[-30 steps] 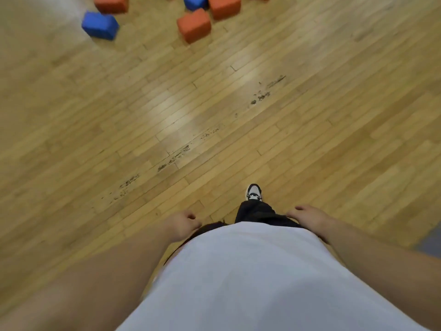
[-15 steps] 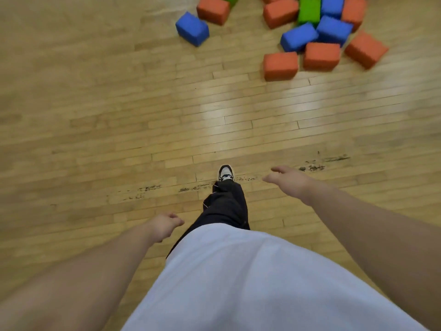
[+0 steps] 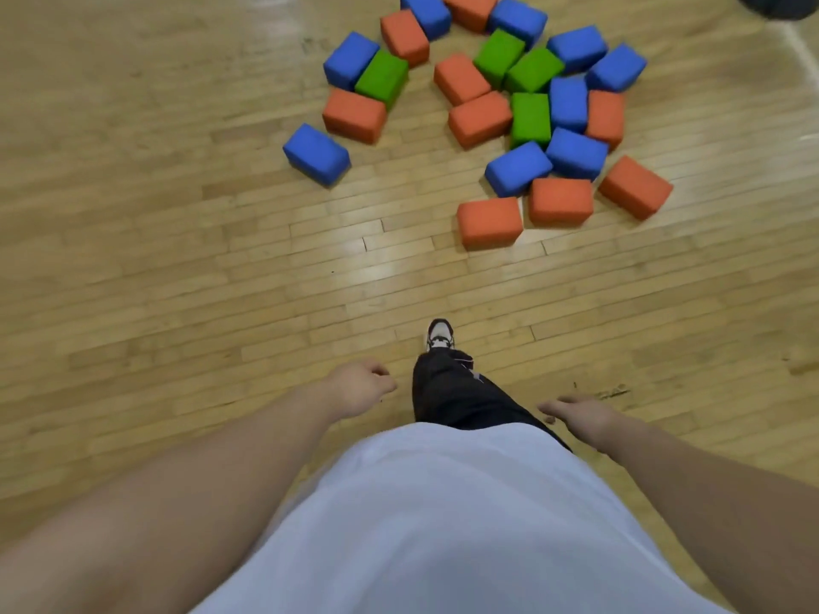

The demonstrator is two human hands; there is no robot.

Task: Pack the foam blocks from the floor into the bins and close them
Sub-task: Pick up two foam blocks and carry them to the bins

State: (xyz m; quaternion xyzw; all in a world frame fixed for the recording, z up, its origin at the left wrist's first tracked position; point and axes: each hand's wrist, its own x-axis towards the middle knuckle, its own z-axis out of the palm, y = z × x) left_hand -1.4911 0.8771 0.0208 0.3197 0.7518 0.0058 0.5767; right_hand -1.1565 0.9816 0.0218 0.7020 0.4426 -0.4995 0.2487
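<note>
Several foam blocks in orange, blue and green lie scattered on the wooden floor ahead of me. The nearest is an orange block (image 3: 489,222), with another orange block (image 3: 560,200) beside it. A blue block (image 3: 316,153) lies apart at the left of the pile. A green block (image 3: 530,118) sits in the middle. My left hand (image 3: 360,389) hangs low with loosely curled fingers and holds nothing. My right hand (image 3: 580,416) is relaxed and empty too. Both hands are well short of the blocks. No bin is in view.
My foot in a black-and-white shoe (image 3: 439,335) steps forward on the wooden floor (image 3: 177,268). A dark object (image 3: 780,5) shows at the top right corner. A white floor line (image 3: 800,46) runs near it.
The pile of blocks has come closer and more of it is in view. My right hand has dropped back beside my leg and my left hand has swung forward.
</note>
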